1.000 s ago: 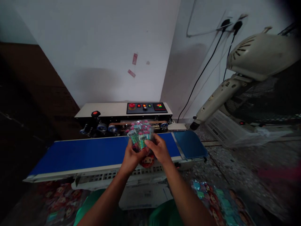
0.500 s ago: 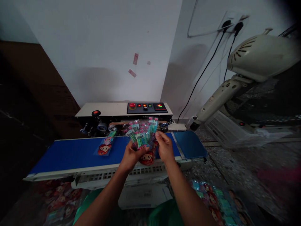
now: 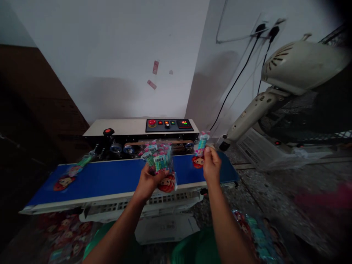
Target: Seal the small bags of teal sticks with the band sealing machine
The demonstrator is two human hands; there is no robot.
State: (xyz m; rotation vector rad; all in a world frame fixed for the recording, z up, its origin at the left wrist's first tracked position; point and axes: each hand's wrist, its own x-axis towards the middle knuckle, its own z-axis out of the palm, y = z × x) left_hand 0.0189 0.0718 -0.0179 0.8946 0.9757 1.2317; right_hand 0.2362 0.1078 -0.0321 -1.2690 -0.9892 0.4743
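My left hand [image 3: 147, 180] is closed round a stack of clear packets [image 3: 158, 165] printed with a red-haired cartoon head and barcodes, held over the front edge of the blue conveyor belt [image 3: 115, 178]. My right hand [image 3: 211, 164] pinches a single packet [image 3: 200, 149] upright above the belt's right end. Another packet [image 3: 69, 175] lies flat at the belt's far left end. Behind the belt runs the sealing machine [image 3: 137, 132] with its lit control panel [image 3: 167, 124].
More packets are piled on the floor at the lower left [image 3: 66, 238] and lower right [image 3: 255, 234]. A white fan [image 3: 297, 69] leans at the right, with cables [image 3: 236, 79] running up to wall plugs. A dark brown panel [image 3: 33, 106] stands at the left.
My right hand drew one packet off the stack and carried it right, to the belt's right end. A packet appeared on the belt and has ridden to its far left end.
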